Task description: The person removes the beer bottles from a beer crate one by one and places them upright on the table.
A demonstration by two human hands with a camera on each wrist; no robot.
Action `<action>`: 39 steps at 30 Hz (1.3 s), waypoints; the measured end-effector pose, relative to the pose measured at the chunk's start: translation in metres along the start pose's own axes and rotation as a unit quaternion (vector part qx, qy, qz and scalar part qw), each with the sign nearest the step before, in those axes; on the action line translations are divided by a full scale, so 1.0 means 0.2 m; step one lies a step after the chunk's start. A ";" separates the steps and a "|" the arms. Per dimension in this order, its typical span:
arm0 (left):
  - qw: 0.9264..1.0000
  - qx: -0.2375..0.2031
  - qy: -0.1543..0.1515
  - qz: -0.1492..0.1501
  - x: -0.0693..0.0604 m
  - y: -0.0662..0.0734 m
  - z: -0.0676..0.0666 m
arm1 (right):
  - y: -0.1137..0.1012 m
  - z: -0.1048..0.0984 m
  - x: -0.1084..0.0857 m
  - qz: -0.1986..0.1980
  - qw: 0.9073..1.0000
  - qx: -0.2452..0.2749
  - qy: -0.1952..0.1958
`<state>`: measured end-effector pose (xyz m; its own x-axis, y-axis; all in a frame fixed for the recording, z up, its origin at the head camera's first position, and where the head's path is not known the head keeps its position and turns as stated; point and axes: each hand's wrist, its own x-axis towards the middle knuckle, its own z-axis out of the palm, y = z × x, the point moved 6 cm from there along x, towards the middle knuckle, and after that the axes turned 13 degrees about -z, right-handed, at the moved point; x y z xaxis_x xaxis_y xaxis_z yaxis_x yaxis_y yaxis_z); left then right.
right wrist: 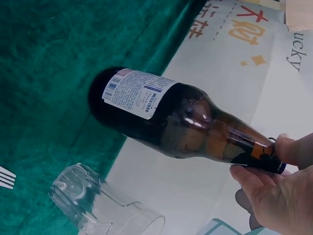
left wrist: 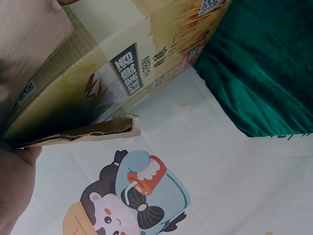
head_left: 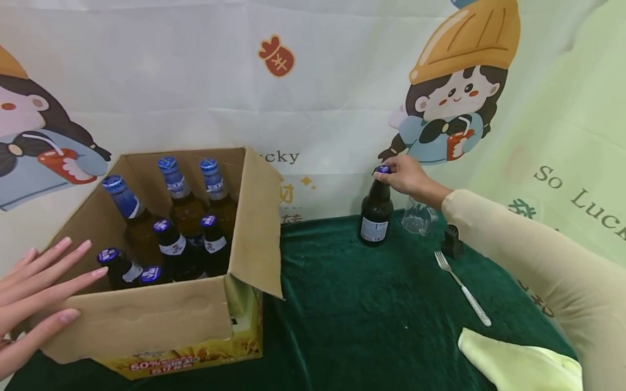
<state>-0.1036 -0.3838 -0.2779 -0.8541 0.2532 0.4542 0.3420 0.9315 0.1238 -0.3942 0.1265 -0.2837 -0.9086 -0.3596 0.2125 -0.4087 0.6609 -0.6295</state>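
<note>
My right hand (head_left: pixel 405 175) pinches a brown beer bottle (head_left: pixel 376 212) by the top of its neck, near the purple-blue cap. The bottle stands upright at the back of the table, its white label (right wrist: pixel 139 93) plain in the right wrist view. At the far left, my left hand (head_left: pixel 41 298) lies with extended fingers at the near left corner of an open cardboard box (head_left: pixel 146 315), by its front flap. Inside the box stand several beer bottles (head_left: pixel 173 184), taller ones behind and shorter ones in front; their lower parts are hidden.
A clear glass (head_left: pixel 419 217) stands beside the gripped bottle, partly behind my wrist. Close by are a small black object (head_left: pixel 452 241), a fork (head_left: pixel 464 290) and a pale yellow cloth (head_left: pixel 523 361). The box's right flap (head_left: pixel 256 222) sticks outward over the green tablecloth (head_left: pixel 337 315).
</note>
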 end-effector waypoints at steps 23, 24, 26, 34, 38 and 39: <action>1.000 0.002 -0.009 -0.017 -0.02 -0.03 0.02 | -0.03 -0.02 -0.03 0.023 0.998 0.056 -0.031; 1.000 0.003 -0.011 -0.018 -0.02 -0.03 0.02 | -0.05 -0.02 -0.03 0.014 0.998 0.061 -0.027; 1.000 0.004 -0.010 -0.019 -0.02 -0.03 0.02 | -0.11 -0.05 -0.02 -0.005 0.997 0.069 -0.015; 1.000 0.003 -0.004 -0.014 -0.01 0.01 0.00 | -0.40 -0.14 0.00 -0.070 0.967 0.242 0.027; 1.000 -0.001 0.001 -0.012 -0.01 0.03 -0.01 | -0.54 -0.11 0.01 -0.113 0.927 0.357 0.000; 1.000 -0.004 0.002 -0.012 -0.02 0.03 -0.01 | -0.57 -0.10 0.01 -0.123 0.916 0.382 -0.013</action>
<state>-0.0981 -0.3797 -0.2766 -0.8610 0.2294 0.4539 0.3239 0.9354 0.1417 -0.3502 0.0629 -0.1966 -0.7907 -0.4573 0.4070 -0.4127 -0.0930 -0.9061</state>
